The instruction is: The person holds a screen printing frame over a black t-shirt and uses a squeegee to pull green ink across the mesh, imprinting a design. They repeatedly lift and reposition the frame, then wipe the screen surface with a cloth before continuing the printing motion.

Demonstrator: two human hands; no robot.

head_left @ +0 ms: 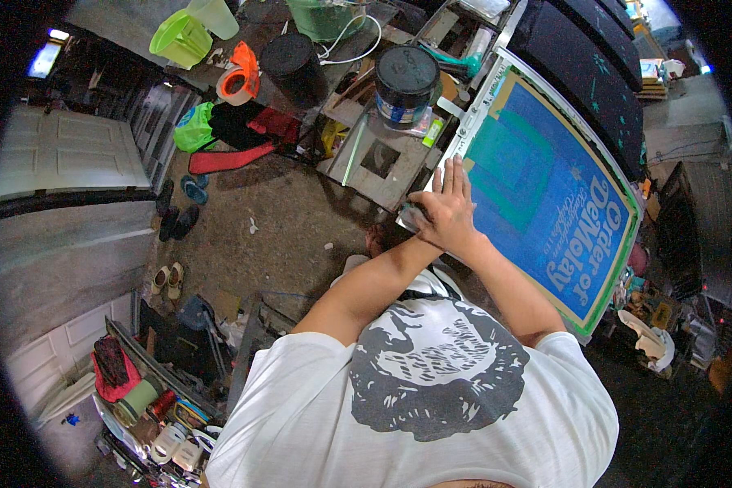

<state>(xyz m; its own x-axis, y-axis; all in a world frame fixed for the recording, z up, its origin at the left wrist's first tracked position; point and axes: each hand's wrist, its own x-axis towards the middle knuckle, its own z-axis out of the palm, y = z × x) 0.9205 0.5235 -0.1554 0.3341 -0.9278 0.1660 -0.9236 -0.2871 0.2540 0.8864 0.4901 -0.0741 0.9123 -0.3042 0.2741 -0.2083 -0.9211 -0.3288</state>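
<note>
A silk-screen printing frame [573, 244] lies at my right, with blue mesh, light lettering, a teal squarish patch and a tan taped border. My right hand [454, 210] is over the near left corner of its pale metal edge, fingers stretched out and pointing away, thumb spread to the left. My left forearm [394, 272] reaches to the same corner and passes beneath the right wrist. The left hand is mostly covered by the right and blurred, so its fingers and anything in them cannot be made out.
A black-lidded jar [407, 85] and a dark cylindrical container [293, 69] stand on the cluttered bench beyond. Orange tape [236, 84] lies at its left. Black padded boards [577, 81] extend behind the screen. Sandals [175, 281] rest on the floor at left.
</note>
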